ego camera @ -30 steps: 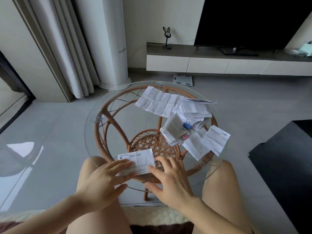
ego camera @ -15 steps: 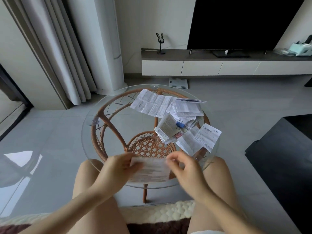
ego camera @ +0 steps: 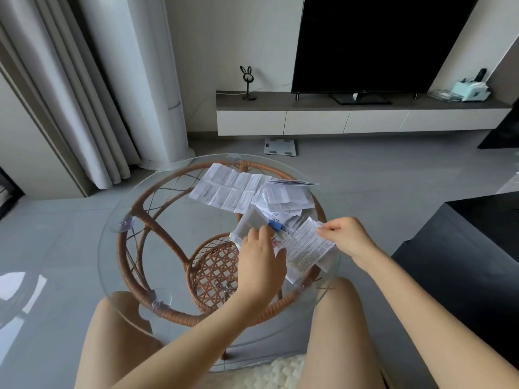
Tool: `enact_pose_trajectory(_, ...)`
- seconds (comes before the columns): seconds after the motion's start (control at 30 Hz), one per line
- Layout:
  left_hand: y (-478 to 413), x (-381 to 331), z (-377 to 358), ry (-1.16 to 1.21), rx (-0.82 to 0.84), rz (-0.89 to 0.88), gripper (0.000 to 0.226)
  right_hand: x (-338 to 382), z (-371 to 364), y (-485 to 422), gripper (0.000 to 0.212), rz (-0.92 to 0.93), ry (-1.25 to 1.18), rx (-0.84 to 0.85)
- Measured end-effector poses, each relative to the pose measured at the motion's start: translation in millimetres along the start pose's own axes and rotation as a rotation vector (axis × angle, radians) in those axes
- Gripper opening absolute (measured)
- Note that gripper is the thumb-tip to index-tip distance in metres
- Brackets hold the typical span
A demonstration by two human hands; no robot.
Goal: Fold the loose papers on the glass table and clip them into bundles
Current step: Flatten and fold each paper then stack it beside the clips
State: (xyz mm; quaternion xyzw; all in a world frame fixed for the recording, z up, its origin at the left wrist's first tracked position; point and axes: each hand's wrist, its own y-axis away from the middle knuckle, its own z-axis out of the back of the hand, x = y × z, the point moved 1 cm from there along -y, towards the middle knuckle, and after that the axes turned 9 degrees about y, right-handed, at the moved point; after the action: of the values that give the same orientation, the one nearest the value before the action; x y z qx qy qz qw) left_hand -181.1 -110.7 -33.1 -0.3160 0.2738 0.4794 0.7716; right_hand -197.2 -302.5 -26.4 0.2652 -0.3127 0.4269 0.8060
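Glass table (ego camera: 112, 234): right hand (ego camera: 345, 237) pinches one sheet (ego camera: 304, 249); one clip (ego camera: 274, 225).

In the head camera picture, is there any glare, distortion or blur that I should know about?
Head view: soft daylight, no hard shadows; a bright window reflection lies on the floor; wide-angle distortion leans the curtain and television edges; the print on the papers is too soft to read.
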Motion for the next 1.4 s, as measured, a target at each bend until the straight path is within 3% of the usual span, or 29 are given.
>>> enact_pose_trajectory(0.13,-3.5,7.9,-20.5,-0.149,0.056,-0.419,0.011,-7.2,-13.7,-21.9,0.015,0.02,0.163,0.042)
enact_pose_trajectory(0.3,-12.5,20.0,-36.6,-0.255,0.173,-0.459,0.01,-10.5,-21.8,-23.8,0.021,0.056,0.423,0.043)
enact_pose_trajectory(0.4,-13.6,22.2,-38.4,-0.312,0.199,-0.483,0.02,-16.2,-10.4,-21.9,0.02,0.049,0.554,-0.195)
enact_pose_trajectory(0.47,-13.3,24.9,-41.2,-0.34,0.216,-0.483,0.021,-27.4,0.5,-26.0,0.035,-0.016,0.651,-0.239)
enact_pose_trajectory(0.53,-12.7,29.0,-44.4,-0.349,0.225,-0.486,0.02,-38.1,6.9,-28.7,0.054,-0.102,0.578,-0.09)
enact_pose_trajectory(0.6,-12.5,31.3,-45.9,-0.35,0.229,-0.487,0.017,-43.2,7.4,-27.2,0.057,-0.133,0.5,0.008)
enact_pose_trajectory(0.73,-12.9,34.5,-47.3,-0.341,0.228,-0.494,0.011,-46.3,11.2,-28.6,0.017,-0.168,0.341,0.029)
enact_pose_trajectory(0.83,-13.1,34.9,-46.6,-0.341,0.249,-0.49,0.01,-45.1,27.6,-32.5,0.025,-0.193,0.181,0.008)
enact_pose_trajectory(0.97,-13.0,34.8,-43.6,-0.305,0.263,-0.468,0.012,-21.3,64.6,-24.5,0.005,-0.212,-0.284,-0.103)
enact_pose_trajectory(1.07,-11.4,34.1,-39.5,-0.303,0.258,-0.456,0.012,-1.8,53.4,-17.5,0.001,-0.241,-0.43,0.026)
enact_pose_trajectory(1.17,-9.6,34.0,-35.3,-0.276,0.212,-0.484,0.013,-1.4,7.5,-11.3,0.006,-0.296,-0.276,0.149)
enact_pose_trajectory(1.3,-3.6,35.2,-28.4,-0.232,0.126,-0.578,0.008,-10.9,-25.6,-9.2,0.026,-0.192,0.167,0.039)
enact_pose_trajectory(1.4,1.4,35.5,-17.8,-0.147,0.026,-0.556,0.008,-6.4,-31.8,-6.4,0.034,-0.177,0.37,-0.016)
